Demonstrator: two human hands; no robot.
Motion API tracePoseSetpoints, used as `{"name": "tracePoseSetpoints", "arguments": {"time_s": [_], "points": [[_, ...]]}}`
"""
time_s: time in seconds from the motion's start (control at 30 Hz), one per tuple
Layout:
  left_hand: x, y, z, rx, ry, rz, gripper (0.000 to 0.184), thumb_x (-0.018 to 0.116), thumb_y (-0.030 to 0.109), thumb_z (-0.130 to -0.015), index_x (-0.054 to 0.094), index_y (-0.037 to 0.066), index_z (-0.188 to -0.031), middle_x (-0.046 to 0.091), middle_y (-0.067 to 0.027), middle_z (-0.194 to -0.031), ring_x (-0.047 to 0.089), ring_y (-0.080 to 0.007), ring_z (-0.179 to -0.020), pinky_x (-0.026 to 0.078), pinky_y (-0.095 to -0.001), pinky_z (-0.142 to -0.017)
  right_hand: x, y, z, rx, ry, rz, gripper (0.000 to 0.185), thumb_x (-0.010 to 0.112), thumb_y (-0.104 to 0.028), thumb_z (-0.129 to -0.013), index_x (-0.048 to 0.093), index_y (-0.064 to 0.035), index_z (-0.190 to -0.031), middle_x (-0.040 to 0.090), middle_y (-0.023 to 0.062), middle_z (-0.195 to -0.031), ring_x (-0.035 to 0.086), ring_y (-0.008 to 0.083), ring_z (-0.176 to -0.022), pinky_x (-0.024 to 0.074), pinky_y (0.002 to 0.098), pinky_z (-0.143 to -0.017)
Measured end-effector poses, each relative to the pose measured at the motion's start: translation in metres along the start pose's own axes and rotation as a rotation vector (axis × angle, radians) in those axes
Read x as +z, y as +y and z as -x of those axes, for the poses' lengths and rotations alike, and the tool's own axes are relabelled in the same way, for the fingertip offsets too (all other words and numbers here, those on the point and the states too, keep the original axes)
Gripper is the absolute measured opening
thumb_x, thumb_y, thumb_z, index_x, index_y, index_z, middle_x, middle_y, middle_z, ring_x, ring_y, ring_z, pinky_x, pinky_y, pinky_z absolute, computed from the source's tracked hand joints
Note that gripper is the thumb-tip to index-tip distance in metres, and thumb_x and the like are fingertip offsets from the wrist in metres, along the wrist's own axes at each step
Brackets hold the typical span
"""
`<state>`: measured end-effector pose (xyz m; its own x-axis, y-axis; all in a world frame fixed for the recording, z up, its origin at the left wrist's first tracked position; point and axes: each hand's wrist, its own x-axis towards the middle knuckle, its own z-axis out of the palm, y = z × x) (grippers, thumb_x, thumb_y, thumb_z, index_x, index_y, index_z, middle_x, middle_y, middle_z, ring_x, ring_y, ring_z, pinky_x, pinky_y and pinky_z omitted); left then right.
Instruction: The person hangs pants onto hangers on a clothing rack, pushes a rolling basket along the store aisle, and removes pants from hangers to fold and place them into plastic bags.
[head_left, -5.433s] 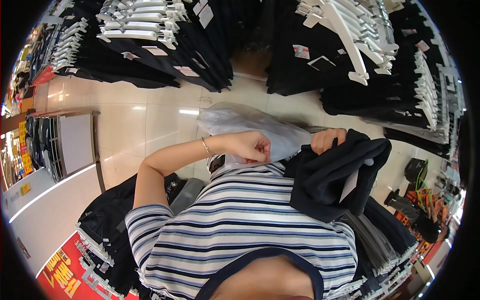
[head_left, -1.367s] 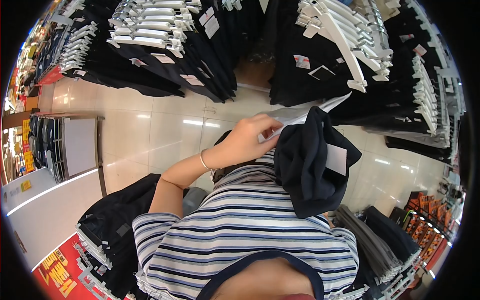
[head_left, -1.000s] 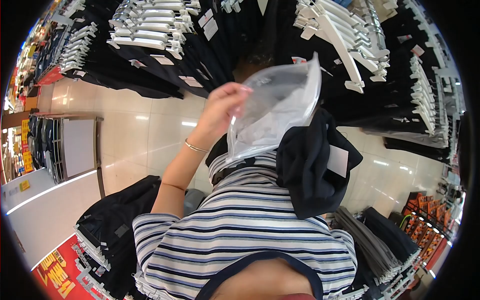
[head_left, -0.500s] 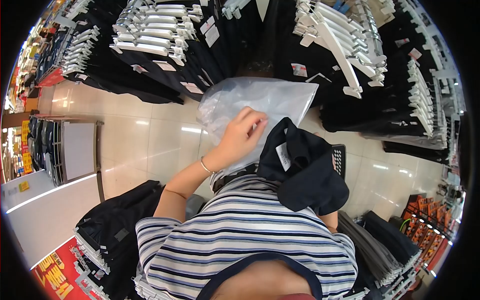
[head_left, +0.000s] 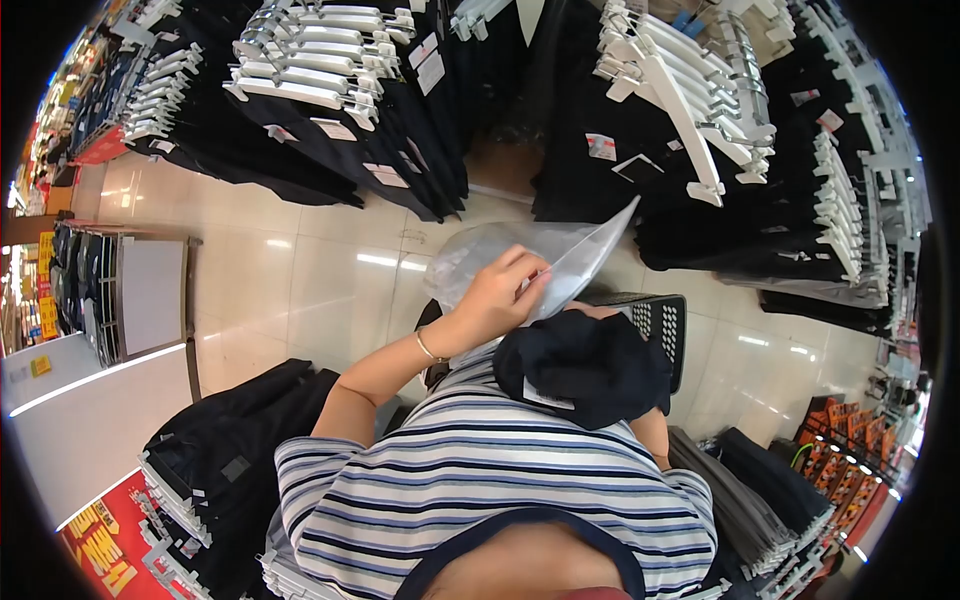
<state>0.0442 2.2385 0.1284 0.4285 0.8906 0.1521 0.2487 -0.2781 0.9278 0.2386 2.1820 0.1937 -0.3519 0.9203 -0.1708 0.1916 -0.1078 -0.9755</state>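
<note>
My left hand, with a bracelet on its wrist, is closed with thumb and fingers pinching the edge of a clear plastic bag. The bag hangs limp and wrinkled in front of my waist, its pointed corner up to the right. A bunched dark garment with a white label lies over my right forearm and most of my right hand. Only a bit of that hand shows at the garment's far edge, close to the bag; its grip is hidden. A black perforated basket is just beyond the garment.
Racks of dark trousers on white hangers stand ahead of me, with more hangers at the front right. Further dark clothes hang close behind on the left. A white panel stands left on the tiled floor.
My left hand has moved slightly right and down with the bag, which is now gathered narrower. The dark garment has shifted left and bunched up, and more of the basket shows.
</note>
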Motion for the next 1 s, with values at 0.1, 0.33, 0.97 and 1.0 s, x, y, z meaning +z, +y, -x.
{"name": "tracePoseSetpoints", "arguments": {"time_s": [0.1,0.33,0.97,1.0], "points": [[0.001,0.001,0.004,-0.124,-0.125,0.137,0.009,0.063,0.007,-0.083,0.061,0.002,-0.09,0.053,-0.0063,-0.078,0.049,-0.0139,-0.057,0.041,-0.0252,-0.052,-0.003,0.006,-0.006,-0.057,-0.058,-0.058,0.031,0.052,-0.022,-0.083,0.06,0.0072,-0.091,0.061,0.0138,-0.087,0.06,0.0226,-0.08,0.0444,0.0298,-0.087],[0.011,-0.019,0.004,-0.139,-0.019,0.515,0.012,0.065,0.007,-0.082,0.06,0.001,-0.092,0.055,-0.0016,-0.083,0.05,-0.0062,-0.063,0.042,-0.0225,-0.052,-0.013,0.049,-0.038,-0.327,-0.209,0.058,0.032,0.05,-0.029,-0.082,0.054,0.0033,-0.08,0.054,0.0149,-0.069,0.054,0.0281,-0.063,0.0261,0.0429,-0.108],[-0.018,-0.012,0.012,0.048,-0.188,0.163,0.012,0.063,0.003,-0.083,0.062,0.001,-0.094,0.057,-0.0033,-0.088,0.051,-0.007,-0.06,0.039,-0.0188,-0.051,-0.012,0.067,-0.071,-0.05,-0.191,0.223,0.025,0.053,-0.024,-0.08,0.057,0.0003,-0.087,0.057,0.0152,-0.074,0.056,0.03,-0.069,0.0333,0.0431,-0.1],[-0.012,-0.008,0.015,0.023,-0.192,0.117,0.013,0.064,0.005,-0.082,0.062,0.002,-0.095,0.057,-0.0051,-0.088,0.053,-0.0112,-0.061,0.04,-0.0217,-0.052,-0.011,0.073,-0.076,-0.054,-0.179,0.231,0.025,0.053,-0.024,-0.08,0.057,0.0002,-0.087,0.057,0.0153,-0.074,0.056,0.0301,-0.069,0.0336,0.0431,-0.099]]}}
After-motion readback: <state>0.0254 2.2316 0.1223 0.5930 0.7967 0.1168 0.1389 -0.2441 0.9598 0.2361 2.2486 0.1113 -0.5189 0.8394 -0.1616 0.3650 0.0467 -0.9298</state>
